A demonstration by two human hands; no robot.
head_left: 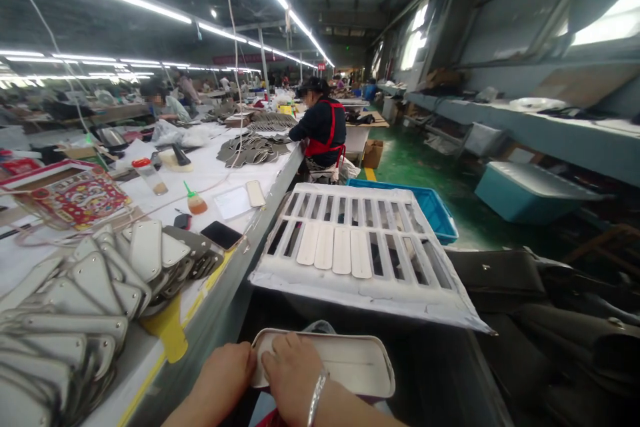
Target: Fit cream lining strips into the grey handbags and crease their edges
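A long cream panel point(355, 361) with rounded corners and a raised rim is held low in front of me. At its left end, my left hand point(227, 373) is closed on the edge with the fingers bent. Just beside it, my right hand point(295, 370) has its curled fingers pressed on the panel's face near that same end; a silver bracelet is on the wrist. Beyond the hands stands a white slatted rack point(345, 240), with several flat cream strips point(342, 250) lying side by side on it.
Stacks of grey-white riveted pieces point(100, 280) cover the table's point(200, 307) near left. A phone point(221, 235), a glue bottle point(194, 199) and a decorated box point(70, 193) lie there too. A co-worker point(323, 123) sits ahead. Dark bags point(505, 287) are at right, a blue crate point(433, 210) behind the rack.
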